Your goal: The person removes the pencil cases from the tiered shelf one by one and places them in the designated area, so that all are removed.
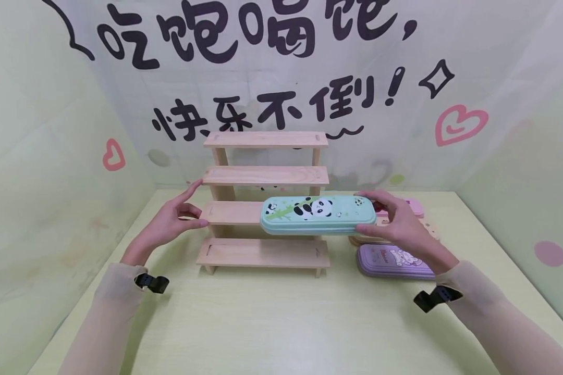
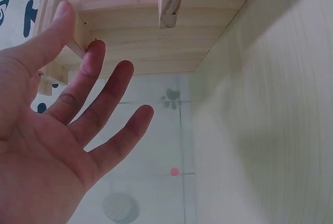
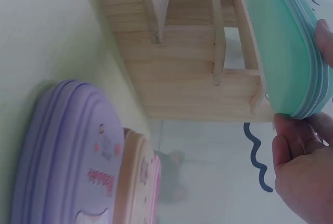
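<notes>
My right hand (image 1: 399, 219) grips the right end of a mint-green zippered pencil case (image 1: 319, 215) printed with a panda and bamboo, thumb in front and fingers behind. The case is held level in front of the wooden tiered shelf (image 1: 262, 253), overlapping its second step from the bottom in the head view. In the right wrist view, the zipper edge of the case runs beside the fingers. At the shelf's left side, my left hand (image 1: 171, 221) touches the step ends with fingertips, its other fingers spread and straight in the left wrist view.
To the right of the shelf lie a purple pencil case (image 1: 394, 261), a beige case (image 3: 134, 180) and a pink case (image 1: 414, 207), one behind another on the pale wood-grain table (image 1: 262, 328). A printed cloth wall (image 1: 281, 78) stands close behind.
</notes>
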Demonstrator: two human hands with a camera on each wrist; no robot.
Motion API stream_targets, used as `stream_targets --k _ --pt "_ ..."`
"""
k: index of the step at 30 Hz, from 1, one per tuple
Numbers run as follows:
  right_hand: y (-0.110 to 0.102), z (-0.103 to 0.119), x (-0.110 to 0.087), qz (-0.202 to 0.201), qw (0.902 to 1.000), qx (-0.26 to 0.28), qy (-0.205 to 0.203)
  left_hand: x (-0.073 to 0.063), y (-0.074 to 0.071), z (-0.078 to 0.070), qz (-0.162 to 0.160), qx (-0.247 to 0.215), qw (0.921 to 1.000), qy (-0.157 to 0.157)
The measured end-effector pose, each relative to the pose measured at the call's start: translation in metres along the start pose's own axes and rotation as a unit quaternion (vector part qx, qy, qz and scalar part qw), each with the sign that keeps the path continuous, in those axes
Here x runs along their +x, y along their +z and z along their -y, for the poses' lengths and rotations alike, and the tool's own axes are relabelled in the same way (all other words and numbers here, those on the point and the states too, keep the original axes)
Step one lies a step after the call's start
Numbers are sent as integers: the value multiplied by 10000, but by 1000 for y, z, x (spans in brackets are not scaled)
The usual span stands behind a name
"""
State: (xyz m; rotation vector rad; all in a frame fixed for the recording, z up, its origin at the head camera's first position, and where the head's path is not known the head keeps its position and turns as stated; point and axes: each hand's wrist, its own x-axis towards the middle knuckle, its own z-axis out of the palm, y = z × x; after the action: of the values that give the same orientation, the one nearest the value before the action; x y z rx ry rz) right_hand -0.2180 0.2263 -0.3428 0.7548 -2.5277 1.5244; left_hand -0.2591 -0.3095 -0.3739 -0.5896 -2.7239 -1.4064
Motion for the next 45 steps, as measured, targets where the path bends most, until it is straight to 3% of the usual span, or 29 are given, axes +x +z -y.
stream_targets --k 16,23,45 --pt "-15 -20 -56 -190 9990 102 -379 0 -1 4 15 101 9999 114" --pt "-25 -29 -73 -212 9996 -122 -131 -3 0 3 -1 -3 10000 16" --pt "-63 -56 -137 -263 9985 -464 -124 0 -1 3 -31 126 9998 119"
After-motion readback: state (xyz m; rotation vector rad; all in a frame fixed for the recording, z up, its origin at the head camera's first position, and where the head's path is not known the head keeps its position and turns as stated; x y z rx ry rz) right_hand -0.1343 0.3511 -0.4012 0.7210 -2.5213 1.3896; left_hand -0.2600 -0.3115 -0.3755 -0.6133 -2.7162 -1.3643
